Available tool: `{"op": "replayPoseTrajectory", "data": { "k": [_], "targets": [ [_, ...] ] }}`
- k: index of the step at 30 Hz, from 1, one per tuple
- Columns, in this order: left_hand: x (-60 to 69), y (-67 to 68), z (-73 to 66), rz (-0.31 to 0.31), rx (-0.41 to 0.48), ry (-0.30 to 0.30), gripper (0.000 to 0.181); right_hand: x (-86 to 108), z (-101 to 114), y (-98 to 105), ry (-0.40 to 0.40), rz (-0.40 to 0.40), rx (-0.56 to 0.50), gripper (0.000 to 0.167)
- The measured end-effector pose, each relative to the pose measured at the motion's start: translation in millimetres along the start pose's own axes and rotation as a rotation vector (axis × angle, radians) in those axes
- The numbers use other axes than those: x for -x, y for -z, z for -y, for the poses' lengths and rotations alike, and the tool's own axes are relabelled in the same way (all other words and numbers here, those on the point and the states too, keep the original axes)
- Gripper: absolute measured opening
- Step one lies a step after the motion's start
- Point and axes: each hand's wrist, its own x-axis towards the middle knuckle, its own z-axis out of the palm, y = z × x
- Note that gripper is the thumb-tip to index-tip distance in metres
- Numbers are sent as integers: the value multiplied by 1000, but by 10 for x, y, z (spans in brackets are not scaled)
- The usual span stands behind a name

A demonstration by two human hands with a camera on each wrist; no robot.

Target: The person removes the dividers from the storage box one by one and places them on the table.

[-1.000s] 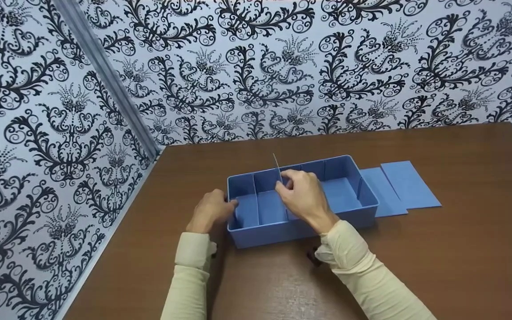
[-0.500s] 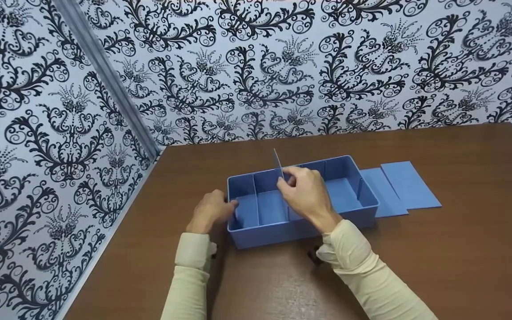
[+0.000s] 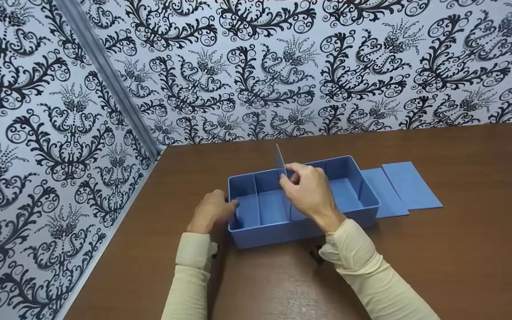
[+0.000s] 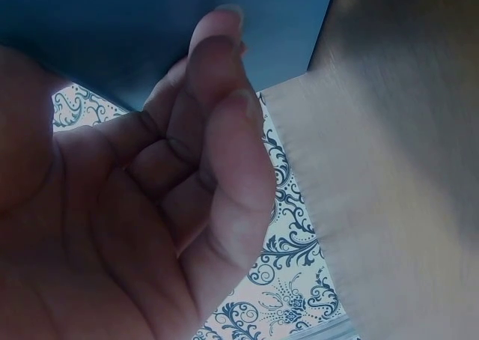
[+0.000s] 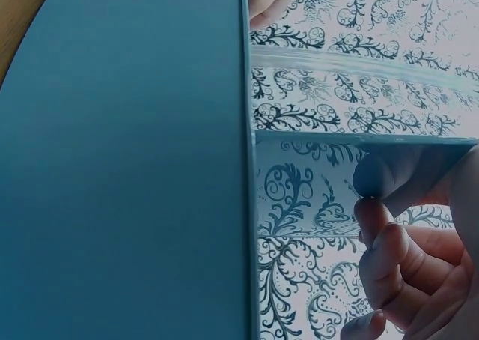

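A blue rectangular box (image 3: 274,237) lies on the brown table, open at the top. My left hand (image 3: 211,210) grips its left end wall, thumb over the rim and fingers outside; in the left wrist view those fingers bend against the wall (image 4: 281,40). A thin blue divider panel (image 3: 279,158) stands upright at the box's middle, its upper part above the back rim. My right hand (image 3: 311,190) pinches that panel between thumb and fingers; the right wrist view shows the pinch on the divider's (image 5: 307,186) glossy face. Another divider (image 3: 257,204) stands across the box, further left.
Two flat blue panels (image 3: 411,186) lie overlapping on the table (image 3: 474,249), just right of the box. Dark vertical lines mark the box's inner walls. Patterned walls (image 3: 274,71) rise behind and on the left.
The pinched divider has risen further above the back rim, and my right hand has moved slightly up and right with it. My left hand stays on the end wall.
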Motion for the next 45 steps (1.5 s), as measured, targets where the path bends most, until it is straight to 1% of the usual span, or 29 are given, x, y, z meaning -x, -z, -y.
{"op": "replayPoseTrajectory", "data": {
  "k": [6,16,24,29,34,41,45],
  "targets": [
    [-8,-1,-1,8,-4,8,29,-12,7,41,-11,1,-23,26],
    [-10,-2,5,14,13,17,29,-39,11,111,-2,-29,-46,24],
    [-19,3,6,-3,-44,-11,31,-46,22,144,-16,-25,-46,22],
    [-13,1,10,10,-19,5,30,-72,15,190,-35,-23,-53,23],
    [-16,-6,6,10,-8,13,29,-96,-36,291,-48,-28,-42,25],
    [-10,1,-2,10,-11,25,30,-120,-147,502,-50,-19,28,27],
    [-10,-1,-4,13,-13,23,31,-118,-222,620,-73,-14,26,27]
  ]
}}
